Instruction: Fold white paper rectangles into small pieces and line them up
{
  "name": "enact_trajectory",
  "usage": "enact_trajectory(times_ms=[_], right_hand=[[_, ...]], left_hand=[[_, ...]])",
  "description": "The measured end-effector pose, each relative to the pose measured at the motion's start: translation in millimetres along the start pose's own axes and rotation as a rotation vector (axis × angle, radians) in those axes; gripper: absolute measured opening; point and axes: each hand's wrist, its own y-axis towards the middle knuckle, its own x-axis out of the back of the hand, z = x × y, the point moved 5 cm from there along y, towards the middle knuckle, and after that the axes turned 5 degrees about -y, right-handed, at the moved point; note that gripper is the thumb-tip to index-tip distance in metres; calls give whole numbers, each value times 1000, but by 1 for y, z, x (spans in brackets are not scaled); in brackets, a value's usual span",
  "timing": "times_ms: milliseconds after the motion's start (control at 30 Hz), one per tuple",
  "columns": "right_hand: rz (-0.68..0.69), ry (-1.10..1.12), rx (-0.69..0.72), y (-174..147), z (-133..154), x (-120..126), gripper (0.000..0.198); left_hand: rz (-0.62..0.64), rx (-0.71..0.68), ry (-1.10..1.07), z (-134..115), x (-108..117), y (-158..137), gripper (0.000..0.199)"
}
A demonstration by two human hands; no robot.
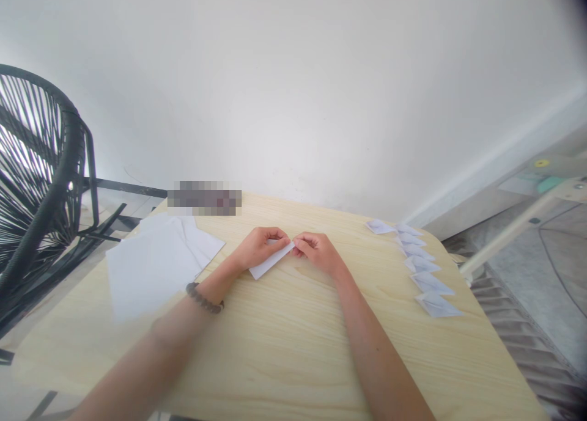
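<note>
A narrow folded strip of white paper [269,263] slants across the middle of the wooden table [284,347]. My left hand [262,247] grips it along its upper edge, thumb on top, and covers part of it. At the strip's upper right end, my right hand [317,250] pinches the tip between thumb and fingers. The two hands are close together, fingertips nearly touching. A beaded bracelet [205,299] circles my left wrist. Left of my hands lie loose sheets of white paper [151,268], overlapping one another.
Several folded white paper pieces [431,282] line the table's right side. A blurred-out dark object [204,198] sits at the back left edge. A black woven chair [41,183] stands at left, a white wall [312,103] behind, and a pale metal frame [509,231] at right.
</note>
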Motion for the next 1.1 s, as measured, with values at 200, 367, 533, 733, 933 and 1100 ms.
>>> enact_trajectory(times_ms=[200,367,533,733,933,1100], right_hand=[[11,58,13,-1,3,2,20],[-71,40,9,0,2,3,24],[-199,131,-34,1,-3,8,25],[-281,197,-36,1,-9,14,28],[-263,248,-39,2,-10,16,28],[-199,38,-2,1,0,8,29]], left_hand=[[-39,20,-30,2,1,1,32],[-90,29,-134,2,4,2,32],[-138,98,-371,7,9,1,32],[-59,83,-603,6,7,2,24],[91,10,-715,4,5,1,32],[-68,-154,-370,-4,11,0,18]])
